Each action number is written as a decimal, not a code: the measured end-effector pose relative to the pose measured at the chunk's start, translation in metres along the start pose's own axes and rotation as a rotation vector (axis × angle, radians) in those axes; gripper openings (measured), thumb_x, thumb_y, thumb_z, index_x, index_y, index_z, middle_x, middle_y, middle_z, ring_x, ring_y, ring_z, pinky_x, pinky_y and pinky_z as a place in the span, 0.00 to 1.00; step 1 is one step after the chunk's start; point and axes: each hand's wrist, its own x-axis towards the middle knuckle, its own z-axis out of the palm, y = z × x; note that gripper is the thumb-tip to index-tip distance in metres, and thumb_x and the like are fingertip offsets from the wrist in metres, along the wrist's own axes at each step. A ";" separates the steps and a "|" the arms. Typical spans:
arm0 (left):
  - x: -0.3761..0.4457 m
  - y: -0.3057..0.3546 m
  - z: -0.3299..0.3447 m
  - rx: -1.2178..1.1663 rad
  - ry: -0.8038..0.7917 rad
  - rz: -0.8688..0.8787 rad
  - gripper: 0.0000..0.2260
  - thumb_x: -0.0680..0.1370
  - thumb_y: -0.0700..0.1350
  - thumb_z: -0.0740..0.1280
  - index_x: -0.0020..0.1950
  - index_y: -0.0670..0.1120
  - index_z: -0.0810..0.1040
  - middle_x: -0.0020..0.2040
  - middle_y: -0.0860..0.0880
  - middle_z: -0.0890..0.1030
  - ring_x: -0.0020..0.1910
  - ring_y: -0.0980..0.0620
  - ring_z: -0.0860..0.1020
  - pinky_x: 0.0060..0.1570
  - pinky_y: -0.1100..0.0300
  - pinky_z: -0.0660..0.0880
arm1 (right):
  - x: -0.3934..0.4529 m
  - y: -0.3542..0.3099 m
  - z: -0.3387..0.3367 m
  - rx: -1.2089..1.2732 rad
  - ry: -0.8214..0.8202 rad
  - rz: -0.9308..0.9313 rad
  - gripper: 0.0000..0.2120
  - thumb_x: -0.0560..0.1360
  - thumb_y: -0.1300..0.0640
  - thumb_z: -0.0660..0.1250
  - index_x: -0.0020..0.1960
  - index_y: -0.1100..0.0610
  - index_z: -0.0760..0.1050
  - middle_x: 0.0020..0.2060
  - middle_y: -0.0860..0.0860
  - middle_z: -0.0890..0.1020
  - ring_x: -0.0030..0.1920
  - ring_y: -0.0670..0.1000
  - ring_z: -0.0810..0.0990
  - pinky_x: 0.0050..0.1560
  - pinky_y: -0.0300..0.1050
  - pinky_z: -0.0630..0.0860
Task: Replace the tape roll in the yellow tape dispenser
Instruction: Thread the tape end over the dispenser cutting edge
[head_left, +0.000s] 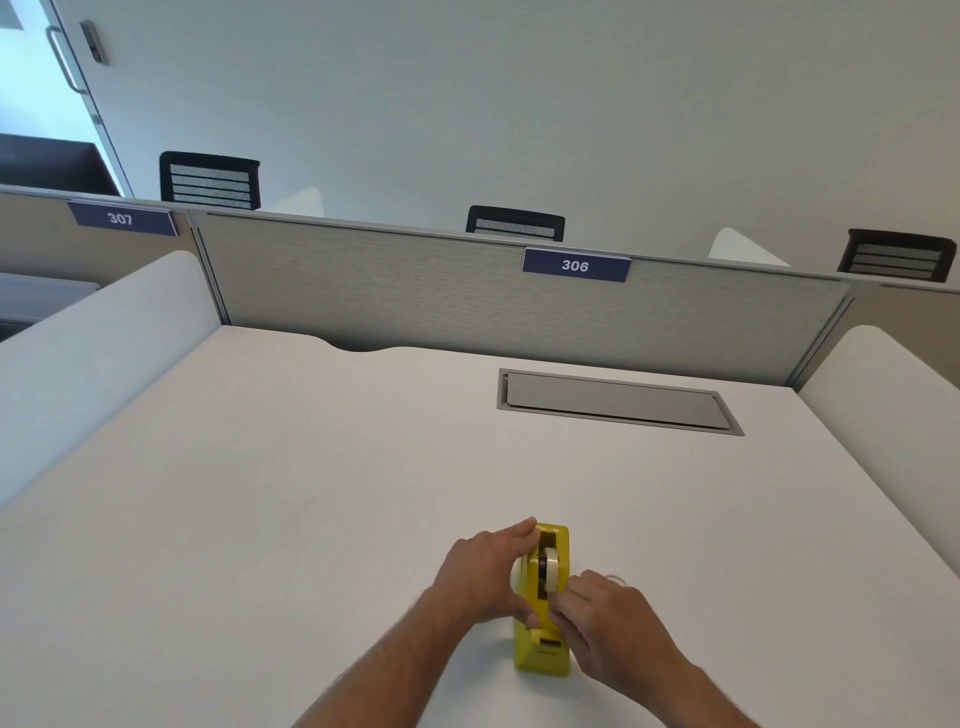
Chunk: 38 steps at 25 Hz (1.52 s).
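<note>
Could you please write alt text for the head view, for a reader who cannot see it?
Two bare hands work on a yellow dispenser on a white desk: the left hand steadies its side while the right hand touches the tape roll seated inside. A grey partition labelled 306 stands behind.

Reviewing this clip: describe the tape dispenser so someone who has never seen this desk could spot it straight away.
Start at the white desk below the grey divider panel labelled 306. Near the desk's front edge, the tape dispenser stands between the left hand and the right hand, with a tape roll seated in it. It is the only bright yellow thing on the desk.
</note>
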 end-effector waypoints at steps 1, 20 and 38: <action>0.000 0.000 0.000 -0.002 0.001 0.001 0.48 0.64 0.61 0.79 0.78 0.59 0.58 0.80 0.65 0.55 0.75 0.51 0.67 0.71 0.49 0.68 | -0.001 -0.002 0.000 0.005 0.000 -0.002 0.08 0.71 0.53 0.75 0.36 0.50 0.78 0.31 0.45 0.79 0.32 0.47 0.77 0.25 0.39 0.72; 0.000 0.001 0.002 -0.010 -0.004 -0.013 0.50 0.64 0.61 0.79 0.79 0.58 0.56 0.80 0.64 0.55 0.76 0.50 0.66 0.72 0.47 0.67 | -0.015 -0.013 0.005 0.023 -0.014 -0.006 0.05 0.69 0.52 0.77 0.39 0.48 0.80 0.31 0.45 0.79 0.32 0.44 0.76 0.23 0.36 0.68; 0.000 0.003 0.003 0.000 0.005 -0.042 0.51 0.63 0.62 0.80 0.79 0.59 0.55 0.80 0.65 0.55 0.75 0.51 0.67 0.70 0.49 0.70 | -0.022 -0.030 -0.001 0.033 -0.028 0.111 0.06 0.62 0.52 0.78 0.36 0.49 0.82 0.28 0.45 0.79 0.29 0.44 0.77 0.26 0.33 0.59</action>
